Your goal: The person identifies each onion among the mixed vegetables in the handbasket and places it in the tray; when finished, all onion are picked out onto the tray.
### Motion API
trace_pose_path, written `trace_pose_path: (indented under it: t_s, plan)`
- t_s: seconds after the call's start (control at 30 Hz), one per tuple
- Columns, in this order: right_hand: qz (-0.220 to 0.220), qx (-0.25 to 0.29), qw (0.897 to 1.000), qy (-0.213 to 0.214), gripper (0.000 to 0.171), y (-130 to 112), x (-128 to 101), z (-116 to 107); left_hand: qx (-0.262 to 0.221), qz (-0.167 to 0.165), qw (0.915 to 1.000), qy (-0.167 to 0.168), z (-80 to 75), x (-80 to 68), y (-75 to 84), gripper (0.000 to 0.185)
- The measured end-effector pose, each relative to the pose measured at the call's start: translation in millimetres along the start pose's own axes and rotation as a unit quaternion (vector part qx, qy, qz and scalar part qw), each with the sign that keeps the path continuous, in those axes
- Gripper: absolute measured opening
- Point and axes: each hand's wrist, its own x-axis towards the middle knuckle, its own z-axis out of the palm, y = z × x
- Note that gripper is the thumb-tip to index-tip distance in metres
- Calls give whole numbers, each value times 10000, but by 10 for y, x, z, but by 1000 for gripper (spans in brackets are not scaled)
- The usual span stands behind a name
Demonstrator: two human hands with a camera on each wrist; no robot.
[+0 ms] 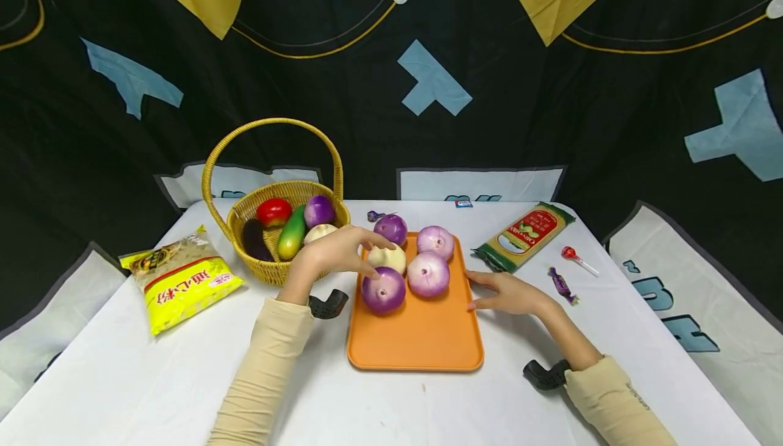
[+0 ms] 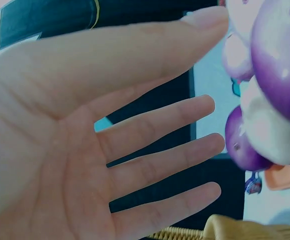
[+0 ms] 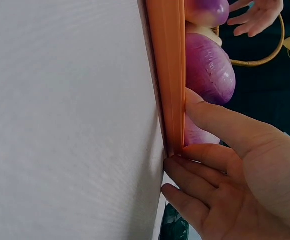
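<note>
An orange tray (image 1: 422, 337) carries purple onions at its far half: a dark one (image 1: 383, 291) nearest, paler ones (image 1: 428, 274) to the right, and a cream-coloured bulb (image 1: 388, 258) among them. Over the tray's left side hovers my left hand (image 1: 341, 250); its fingers are extended beside the onions and hold nothing, as the left wrist view shows. My right hand (image 1: 508, 293) holds the tray's right rim. In the right wrist view its thumb (image 3: 225, 120) reaches over the rim, its tip partly hidden, while the other fingers (image 3: 190, 182) lie along the outer edge.
Left of the tray stands a wicker basket (image 1: 259, 270) of vegetables under a tall handle. A yellow food bag (image 1: 189, 283) lies farther left. To the right are a green-gold packet (image 1: 525, 235), a red lollipop (image 1: 570, 253) and a purple-wrapped candy (image 1: 561, 285).
</note>
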Motion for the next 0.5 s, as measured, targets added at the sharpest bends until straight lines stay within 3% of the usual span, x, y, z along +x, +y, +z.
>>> trace_pose_path:
  t_s: [0.23, 0.5]
  plan:
    - [-47, 48, 10000, 4, 73, -6, 7, 2, 179, -97, 9989, 426, -146, -100, -79, 54]
    - [1, 125, 9999, -29, 74, -1, -5, -3, -228, -266, 9971, 681, -223, -189, -203, 57]
